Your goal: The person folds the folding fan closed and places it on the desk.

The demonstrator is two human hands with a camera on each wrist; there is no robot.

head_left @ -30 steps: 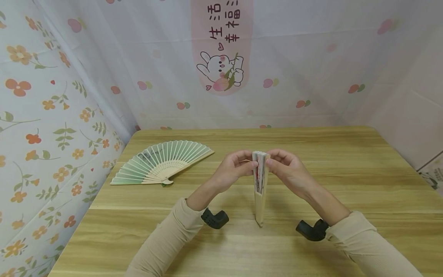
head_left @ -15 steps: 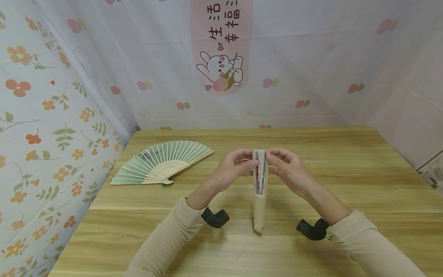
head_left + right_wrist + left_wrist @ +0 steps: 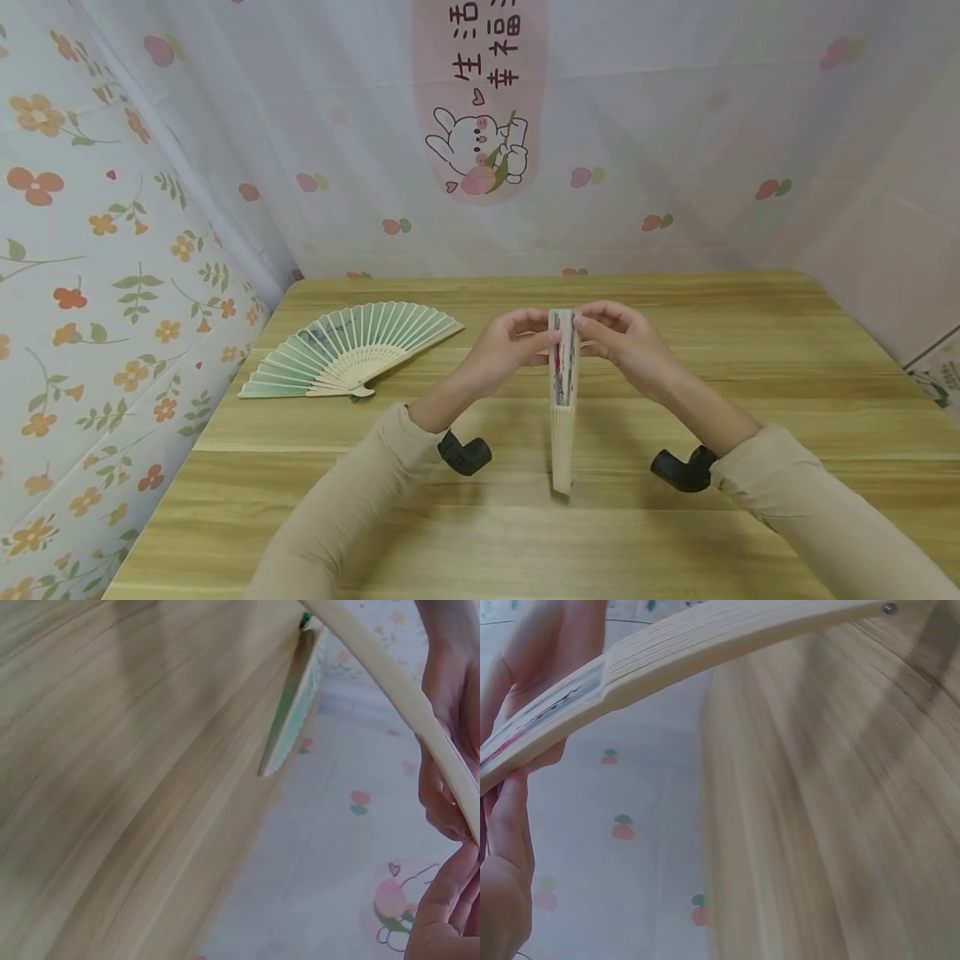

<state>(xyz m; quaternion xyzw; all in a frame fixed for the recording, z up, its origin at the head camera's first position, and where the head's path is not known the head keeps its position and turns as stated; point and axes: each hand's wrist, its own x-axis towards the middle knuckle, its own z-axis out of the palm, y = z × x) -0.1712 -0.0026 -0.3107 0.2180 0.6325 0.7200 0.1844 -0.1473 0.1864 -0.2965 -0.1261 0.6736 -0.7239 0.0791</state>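
Note:
A folded hand fan [image 3: 562, 450] with pale wooden ribs and a white leaf marked in red and black stands upright above the table, its narrow end down. My left hand [image 3: 506, 354] pinches its upper part from the left, thumb on the near face. From the other side my right hand [image 3: 626, 346] pinches the same end between thumb and fingers. The left wrist view shows the fan's rib side [image 3: 742, 634] and its metal rivet. In the right wrist view an outer rib [image 3: 390, 675] of the fan crosses between both hands.
A green fan [image 3: 367, 350] lies spread on the back left of the wooden table [image 3: 712, 550]. White printed curtains [image 3: 645, 125] hang behind and at the sides. A black curved device [image 3: 465, 454] sits at each wrist.
The folded fan's ribs have drawn closer together and it has turned slightly. Both hands have risen a little with it, still pinching its top. The green fan lies unchanged.

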